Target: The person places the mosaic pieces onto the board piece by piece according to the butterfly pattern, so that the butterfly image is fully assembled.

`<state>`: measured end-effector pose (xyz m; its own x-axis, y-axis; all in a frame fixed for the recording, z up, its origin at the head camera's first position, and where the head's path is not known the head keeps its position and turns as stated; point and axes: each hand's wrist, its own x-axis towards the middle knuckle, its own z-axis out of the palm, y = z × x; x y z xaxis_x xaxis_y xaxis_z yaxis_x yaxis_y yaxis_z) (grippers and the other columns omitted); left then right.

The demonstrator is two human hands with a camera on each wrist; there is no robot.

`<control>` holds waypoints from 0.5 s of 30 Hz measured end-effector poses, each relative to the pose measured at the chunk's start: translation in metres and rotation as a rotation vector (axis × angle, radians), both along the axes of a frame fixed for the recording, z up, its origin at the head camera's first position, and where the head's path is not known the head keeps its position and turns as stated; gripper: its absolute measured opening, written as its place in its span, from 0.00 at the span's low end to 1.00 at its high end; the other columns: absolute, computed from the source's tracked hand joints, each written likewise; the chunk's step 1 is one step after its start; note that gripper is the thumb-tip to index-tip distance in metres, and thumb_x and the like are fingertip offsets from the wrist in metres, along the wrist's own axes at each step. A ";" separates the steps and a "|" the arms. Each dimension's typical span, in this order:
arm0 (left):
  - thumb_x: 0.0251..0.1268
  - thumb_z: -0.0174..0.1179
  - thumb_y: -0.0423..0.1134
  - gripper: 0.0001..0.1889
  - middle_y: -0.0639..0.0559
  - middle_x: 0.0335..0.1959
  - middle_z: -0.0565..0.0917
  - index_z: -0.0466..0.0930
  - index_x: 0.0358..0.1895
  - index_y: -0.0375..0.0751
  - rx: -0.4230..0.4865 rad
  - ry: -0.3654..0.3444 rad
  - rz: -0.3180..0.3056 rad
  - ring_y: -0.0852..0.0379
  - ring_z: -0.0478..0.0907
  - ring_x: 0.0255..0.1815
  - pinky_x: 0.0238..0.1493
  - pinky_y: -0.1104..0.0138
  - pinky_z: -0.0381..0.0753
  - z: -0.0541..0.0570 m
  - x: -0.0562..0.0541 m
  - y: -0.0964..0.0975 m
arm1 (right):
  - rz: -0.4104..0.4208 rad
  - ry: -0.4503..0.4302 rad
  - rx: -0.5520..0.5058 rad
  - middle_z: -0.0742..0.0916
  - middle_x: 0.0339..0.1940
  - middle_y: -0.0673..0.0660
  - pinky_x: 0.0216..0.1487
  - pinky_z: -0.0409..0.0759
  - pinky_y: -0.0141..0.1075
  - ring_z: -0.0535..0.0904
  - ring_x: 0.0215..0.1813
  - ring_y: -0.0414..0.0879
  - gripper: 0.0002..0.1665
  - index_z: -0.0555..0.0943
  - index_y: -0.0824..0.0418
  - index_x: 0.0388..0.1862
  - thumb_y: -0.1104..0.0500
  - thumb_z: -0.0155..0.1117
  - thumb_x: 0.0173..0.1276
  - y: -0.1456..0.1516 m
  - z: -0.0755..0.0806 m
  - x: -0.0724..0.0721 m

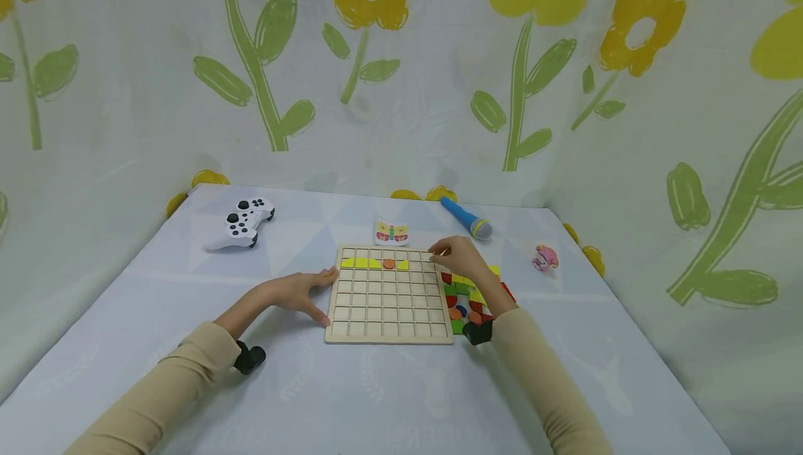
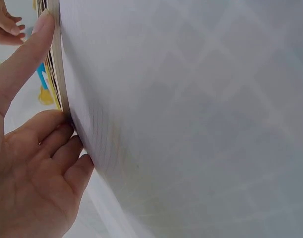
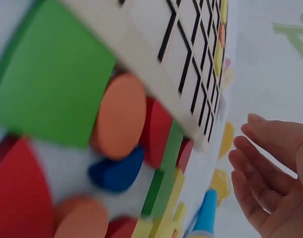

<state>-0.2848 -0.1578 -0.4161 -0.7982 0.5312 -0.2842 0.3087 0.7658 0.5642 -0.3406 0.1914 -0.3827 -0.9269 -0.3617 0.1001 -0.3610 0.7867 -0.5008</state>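
A wooden grid board [image 1: 389, 338] lies flat in the middle of the table. In its upper cells sit several yellow pieces [image 1: 360, 263] and an orange round piece [image 1: 389, 264]. My left hand [image 1: 295, 292] rests against the board's left edge, thumb near the front corner and fingers farther back. Over the far right corner hovers my right hand [image 1: 461, 258], its fingers loosely bent; in the right wrist view nothing shows between the thumb and fingers. Beside the board's right edge lie loose coloured pieces, among them a green piece [image 3: 52, 74] and a blue one [image 3: 116, 173], partly covered by my right forearm.
Behind the board stands a small butterfly pattern card [image 1: 392, 233]. A blue toy microphone [image 1: 464, 218] lies at the back, with a pink figurine [image 1: 545, 258] to the right. A white game controller [image 1: 243, 224] is at the back left.
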 end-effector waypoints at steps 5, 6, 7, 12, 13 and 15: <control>0.47 0.74 0.53 0.56 0.38 0.77 0.48 0.50 0.76 0.36 0.003 0.001 -0.002 0.39 0.44 0.76 0.72 0.46 0.48 0.002 0.001 0.000 | 0.005 0.004 0.005 0.87 0.36 0.57 0.39 0.82 0.39 0.82 0.37 0.49 0.11 0.86 0.66 0.44 0.64 0.68 0.63 0.023 0.000 0.005; 0.47 0.74 0.53 0.56 0.37 0.77 0.48 0.50 0.76 0.36 0.004 0.002 -0.002 0.39 0.44 0.76 0.72 0.46 0.48 0.002 0.001 0.000 | 0.004 -0.004 0.008 0.87 0.35 0.56 0.39 0.82 0.39 0.82 0.37 0.48 0.10 0.86 0.66 0.43 0.64 0.69 0.63 0.026 -0.001 0.006; 0.48 0.74 0.53 0.56 0.37 0.77 0.48 0.50 0.76 0.35 0.005 0.002 -0.002 0.39 0.44 0.76 0.72 0.45 0.48 0.002 0.002 0.000 | 0.005 -0.010 0.015 0.87 0.35 0.56 0.39 0.82 0.39 0.82 0.36 0.48 0.10 0.86 0.66 0.43 0.65 0.69 0.62 0.030 -0.001 0.007; 0.47 0.74 0.53 0.56 0.37 0.76 0.47 0.50 0.75 0.34 0.015 0.000 -0.004 0.38 0.44 0.76 0.72 0.46 0.47 0.004 0.004 0.001 | -0.026 -0.069 0.073 0.87 0.34 0.55 0.40 0.81 0.38 0.80 0.35 0.46 0.08 0.86 0.65 0.41 0.65 0.69 0.62 0.043 -0.003 0.011; 0.47 0.74 0.53 0.56 0.37 0.77 0.47 0.50 0.75 0.35 0.016 -0.003 -0.003 0.38 0.44 0.76 0.72 0.46 0.47 0.004 0.004 0.001 | -0.033 -0.077 0.087 0.87 0.33 0.54 0.40 0.81 0.37 0.79 0.35 0.46 0.08 0.86 0.65 0.41 0.64 0.69 0.62 0.044 -0.004 0.011; 0.47 0.74 0.53 0.56 0.37 0.77 0.47 0.49 0.75 0.35 0.015 -0.006 -0.007 0.38 0.43 0.76 0.72 0.46 0.47 0.003 0.003 0.001 | -0.045 -0.087 0.118 0.86 0.32 0.53 0.38 0.80 0.36 0.78 0.34 0.45 0.08 0.86 0.64 0.40 0.62 0.69 0.62 0.047 -0.006 0.011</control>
